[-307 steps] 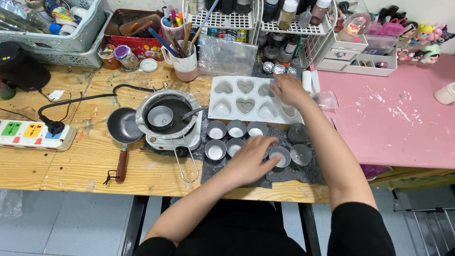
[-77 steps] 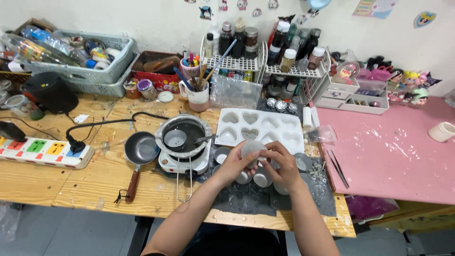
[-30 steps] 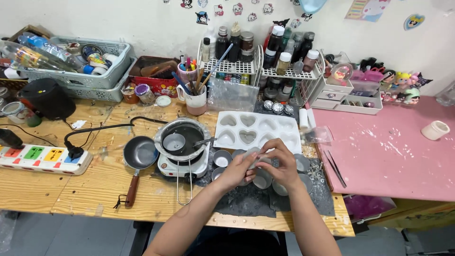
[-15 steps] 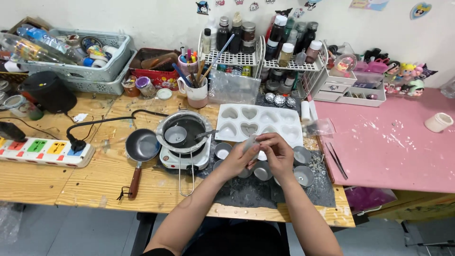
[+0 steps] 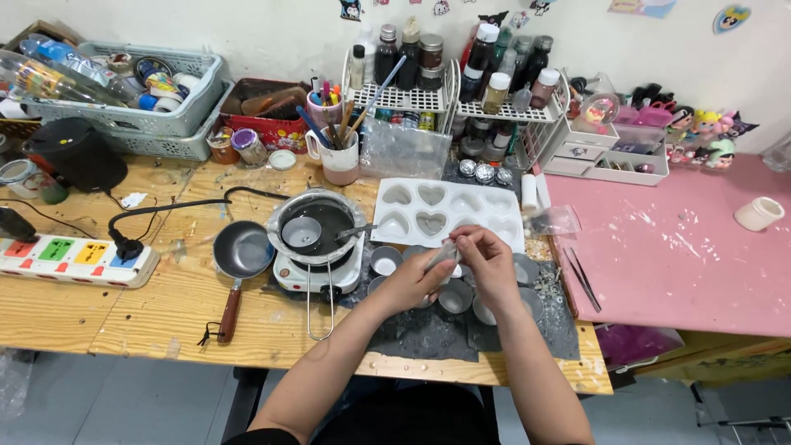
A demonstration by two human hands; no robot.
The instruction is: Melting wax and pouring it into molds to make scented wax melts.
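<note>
My left hand (image 5: pixel 414 282) holds a small round metal cup (image 5: pixel 445 252), tilted, above a dark mat (image 5: pixel 428 330). My right hand (image 5: pixel 488 259) meets it from the right, with its fingertips pinched on the cup's upper rim. What is inside the cup is hidden. Several more small metal cups (image 5: pixel 385 260) stand on the mat under and beside my hands, some with pale wax in them. Just beyond my hands lies a white mould (image 5: pixel 412 198) with heart-shaped hollows.
Left of the cups are a small hot plate with a metal pot (image 5: pixel 317 224), a little dark pan (image 5: pixel 241 250) and a power strip (image 5: pixel 74 259). A mug of brushes (image 5: pixel 338 158), bottle racks (image 5: pixel 461 99) and baskets line the back. Tweezers (image 5: pixel 581 280) lie beside the pink tabletop (image 5: pixel 684 247).
Ten seconds ago my hands were apart, the left on the cups and the right at the mould. Since then they have come together on one cup, turning and tilting it.
</note>
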